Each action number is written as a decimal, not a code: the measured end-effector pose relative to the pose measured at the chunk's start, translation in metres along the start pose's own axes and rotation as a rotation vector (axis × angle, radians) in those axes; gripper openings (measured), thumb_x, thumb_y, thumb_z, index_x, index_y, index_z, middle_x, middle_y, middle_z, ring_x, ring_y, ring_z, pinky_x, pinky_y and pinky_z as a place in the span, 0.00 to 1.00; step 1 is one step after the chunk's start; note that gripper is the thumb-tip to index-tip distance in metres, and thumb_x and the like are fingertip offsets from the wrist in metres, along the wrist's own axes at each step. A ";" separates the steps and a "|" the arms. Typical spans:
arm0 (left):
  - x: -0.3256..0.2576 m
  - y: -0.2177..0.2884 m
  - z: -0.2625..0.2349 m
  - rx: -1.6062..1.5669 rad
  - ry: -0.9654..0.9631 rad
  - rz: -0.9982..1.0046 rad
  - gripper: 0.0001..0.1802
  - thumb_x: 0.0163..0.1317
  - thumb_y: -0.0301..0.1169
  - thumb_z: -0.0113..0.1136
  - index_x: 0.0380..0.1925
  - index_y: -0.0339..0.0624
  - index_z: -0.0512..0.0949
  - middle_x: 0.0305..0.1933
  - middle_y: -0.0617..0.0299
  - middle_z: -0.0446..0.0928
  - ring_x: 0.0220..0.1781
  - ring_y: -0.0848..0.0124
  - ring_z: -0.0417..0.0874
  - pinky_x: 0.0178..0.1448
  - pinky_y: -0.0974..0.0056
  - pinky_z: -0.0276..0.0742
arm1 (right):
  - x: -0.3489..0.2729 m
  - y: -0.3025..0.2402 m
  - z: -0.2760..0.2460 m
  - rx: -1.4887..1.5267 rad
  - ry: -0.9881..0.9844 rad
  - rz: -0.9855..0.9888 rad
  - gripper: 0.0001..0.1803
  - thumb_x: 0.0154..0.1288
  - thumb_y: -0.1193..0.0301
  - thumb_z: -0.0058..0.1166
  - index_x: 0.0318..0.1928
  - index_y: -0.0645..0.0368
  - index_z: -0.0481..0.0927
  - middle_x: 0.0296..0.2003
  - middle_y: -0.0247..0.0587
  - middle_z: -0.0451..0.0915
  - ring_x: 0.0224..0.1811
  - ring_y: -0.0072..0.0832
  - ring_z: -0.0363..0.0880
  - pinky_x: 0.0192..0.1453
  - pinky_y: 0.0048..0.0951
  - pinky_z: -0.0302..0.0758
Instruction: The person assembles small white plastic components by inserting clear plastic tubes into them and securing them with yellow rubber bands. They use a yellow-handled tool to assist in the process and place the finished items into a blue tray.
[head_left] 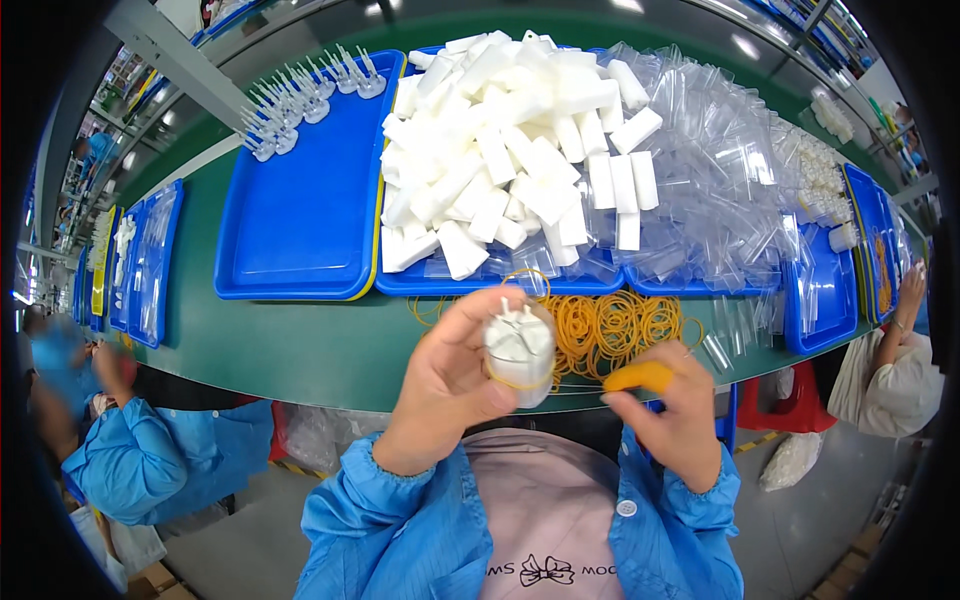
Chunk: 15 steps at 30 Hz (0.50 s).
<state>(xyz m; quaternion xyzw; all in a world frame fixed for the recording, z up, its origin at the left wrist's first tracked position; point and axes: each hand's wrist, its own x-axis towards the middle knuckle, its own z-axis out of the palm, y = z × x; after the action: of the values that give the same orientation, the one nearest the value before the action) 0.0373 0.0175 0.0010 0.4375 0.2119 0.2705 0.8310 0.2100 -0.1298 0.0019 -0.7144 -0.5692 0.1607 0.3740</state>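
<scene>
Left hand (445,385) is raised in front of the chest, fingers curled around a small bundle of white plastic parts (519,350) with a yellow rubber band (522,380) looped round it, thumb pressed on the bundle's lower side. Right hand (675,410) sits just beside it at about the same height, fingers pinched closed, with an orange finger cot (640,377) on the fingertip pointing toward the bundle. Both forearms are in blue smock sleeves and come up from the bottom edge.

Just past the hands, a loose pile of yellow rubber bands (610,325) lies on the green workbench (300,345). Behind that, a blue tray (500,285) is heaped with white plastic pieces (510,150), and the blue tray (300,210) next to it has a row of clear pronged parts (300,95) along its far edge. To the right, a big heap of clear plastic bags (710,180). Other people in blue smocks sit at both ends of the bench.
</scene>
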 end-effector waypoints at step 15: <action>0.006 0.000 -0.015 -0.351 -0.090 -0.067 0.35 0.67 0.49 0.44 0.64 0.33 0.54 0.50 0.52 0.70 0.47 0.61 0.75 0.48 0.57 0.73 | -0.001 -0.015 0.005 -0.306 -0.164 -0.057 0.07 0.50 0.71 0.61 0.32 0.57 0.80 0.33 0.36 0.73 0.36 0.34 0.71 0.41 0.35 0.63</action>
<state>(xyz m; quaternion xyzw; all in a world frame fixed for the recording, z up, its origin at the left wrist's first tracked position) 0.0334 0.0308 -0.0075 0.2899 0.1386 0.2556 0.9118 0.1955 -0.1275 0.0092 -0.7310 -0.6356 0.1192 0.2176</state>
